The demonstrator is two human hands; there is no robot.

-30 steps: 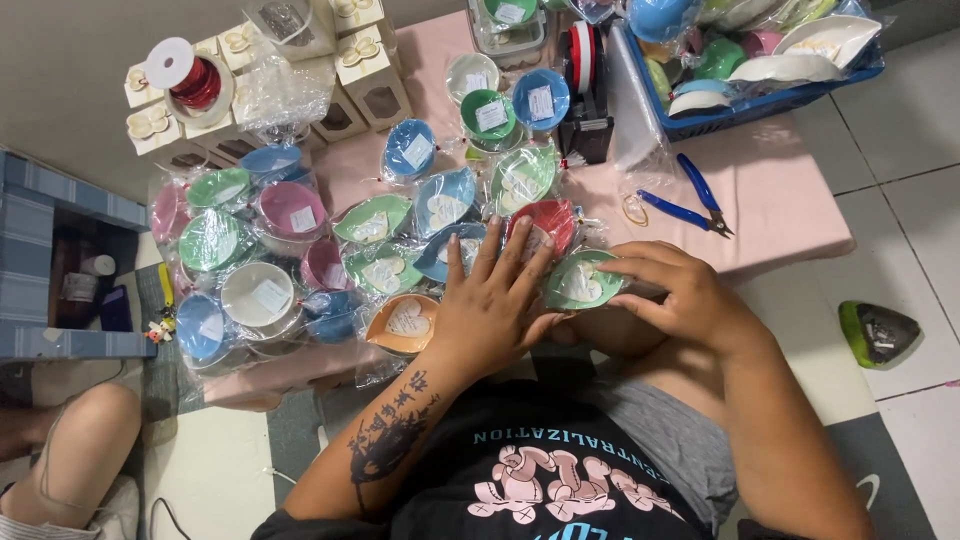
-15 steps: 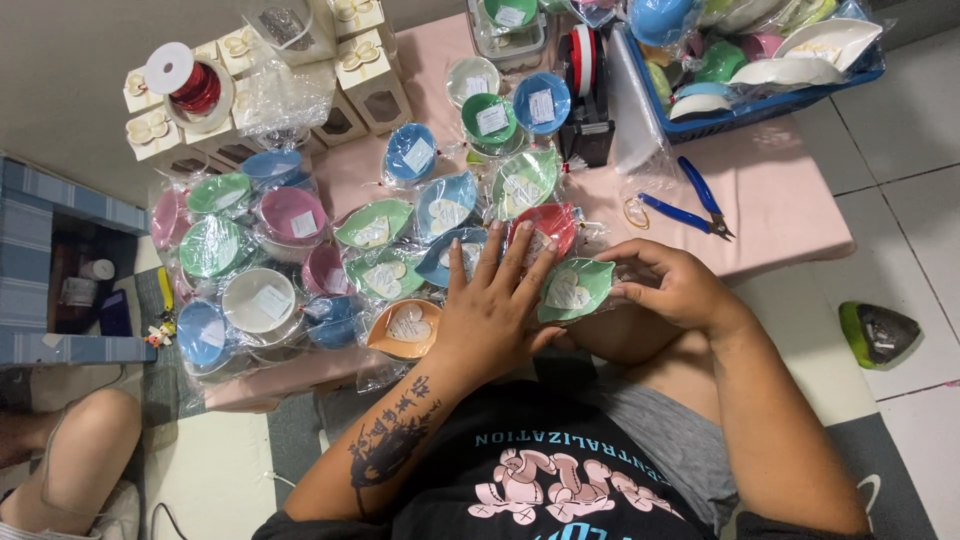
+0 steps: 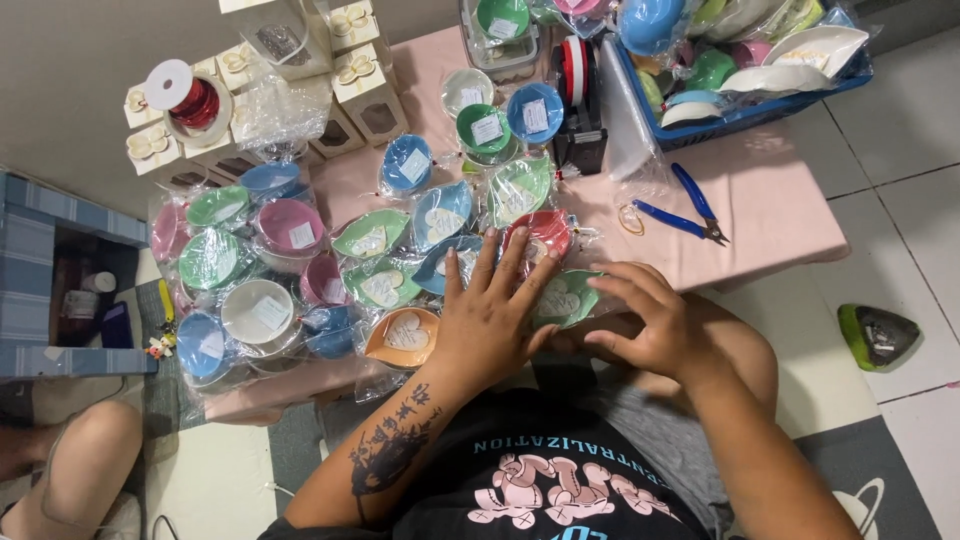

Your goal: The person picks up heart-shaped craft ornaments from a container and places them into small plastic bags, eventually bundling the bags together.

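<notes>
Left hand [image 3: 490, 315] lies flat, fingers spread, pinning the wrapped green leaf dish [image 3: 565, 297] just below the red dish [image 3: 540, 232]; right hand [image 3: 650, 325], loosely curled and holding nothing, steadies its wrap

Glossy clear plastic wrap, crinkled and catching light, over the green leaf-shaped dish [image 3: 566, 298] under the left hand [image 3: 492, 318] and right hand [image 3: 648, 322]. Same shiny film left of that dish on the orange bowl [image 3: 404, 336], smooth glazed-looking finish beneath, matt paper heart label inside. Above the dish, matt pink cloth [image 3: 770, 205], soft and faintly wrinkled. On it, right of the dish, pliers [image 3: 682, 207] with smooth blue plastic grips and dull metal jaws. Far up-left, matt cream card boxes [image 3: 366, 82]; glossy red ribbon spool [image 3: 190, 98]. Up-right, hard blue plastic crate [image 3: 745, 107].
</notes>
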